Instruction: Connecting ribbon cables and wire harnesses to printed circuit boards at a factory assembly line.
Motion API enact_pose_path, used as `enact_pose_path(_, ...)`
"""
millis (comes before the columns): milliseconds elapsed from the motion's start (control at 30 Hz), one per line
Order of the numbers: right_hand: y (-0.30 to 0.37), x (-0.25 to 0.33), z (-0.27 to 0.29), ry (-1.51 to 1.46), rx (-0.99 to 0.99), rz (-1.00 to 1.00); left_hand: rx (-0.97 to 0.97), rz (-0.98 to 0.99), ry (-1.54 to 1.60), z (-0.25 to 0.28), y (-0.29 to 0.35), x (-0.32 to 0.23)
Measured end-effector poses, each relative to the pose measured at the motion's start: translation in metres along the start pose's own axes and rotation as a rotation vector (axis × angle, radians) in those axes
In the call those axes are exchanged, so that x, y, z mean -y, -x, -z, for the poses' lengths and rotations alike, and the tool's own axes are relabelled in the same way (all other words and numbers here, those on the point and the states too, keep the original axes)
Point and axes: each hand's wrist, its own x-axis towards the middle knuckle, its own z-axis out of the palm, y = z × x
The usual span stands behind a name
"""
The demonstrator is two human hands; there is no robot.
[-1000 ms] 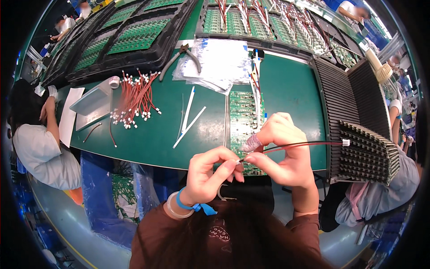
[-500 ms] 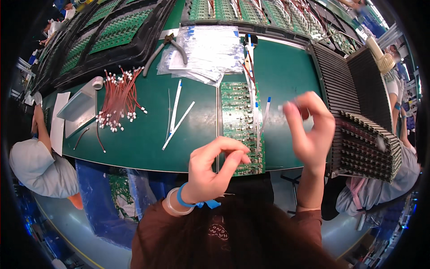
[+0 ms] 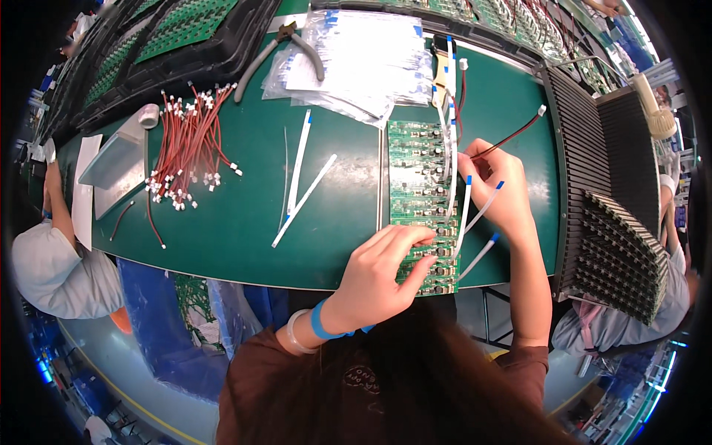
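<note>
A long green circuit board (image 3: 417,185) lies in front of me, with white flat ribbon cables (image 3: 464,211) with blue ends extending from its right side. My left hand (image 3: 389,267) rests over the board's near part, thumb and forefinger apart, with nothing visible between them. At the board's right edge, my right hand (image 3: 503,182) is closed, its thumb and forefinger pinching a red-and-black wire cable (image 3: 512,136). That cable's white connector points away to the right; its other end is hidden at the fingertips.
On the left lie a bundle of red wire cables (image 3: 194,144), loose ribbon cables (image 3: 300,159) and a clear block (image 3: 122,163). Pliers (image 3: 261,67) lie beside bagged ribbon cables (image 3: 363,55). A black slotted rack (image 3: 593,148) stands at the right. Co-workers sit on both sides.
My right hand has come down to the board's right edge and now pinches a wire cable. My left thumb and forefinger have parted. More ribbon cable ends show at the board's right, and the view has shifted.
</note>
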Motion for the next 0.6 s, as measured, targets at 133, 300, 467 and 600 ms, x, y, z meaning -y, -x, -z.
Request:
enact_pose_path(133, 0.0006, -0.0030, 0.0010, -0.041, 0.008, 0.026, -0.006, -0.006, 0.016, 0.0000, 0.0005, 0.0009)
enact_pose_path(300, 0.0036, -0.0028, 0.0024, -0.063, 0.060, 0.056, -0.008, -0.009, 0.026, 0.0009, 0.0013, 0.0002)
enact_pose_path(467, 0.0042, -0.0037, 0.0028, -0.075, 0.066, 0.126, -0.017, -0.019, 0.034, 0.0005, 0.0017, 0.0007)
enact_pose_path(600, 0.0044, 0.0016, 0.0032, 0.089, 0.032, 0.204, -0.011, -0.028, 0.024, 0.0008, 0.0018, 0.0033)
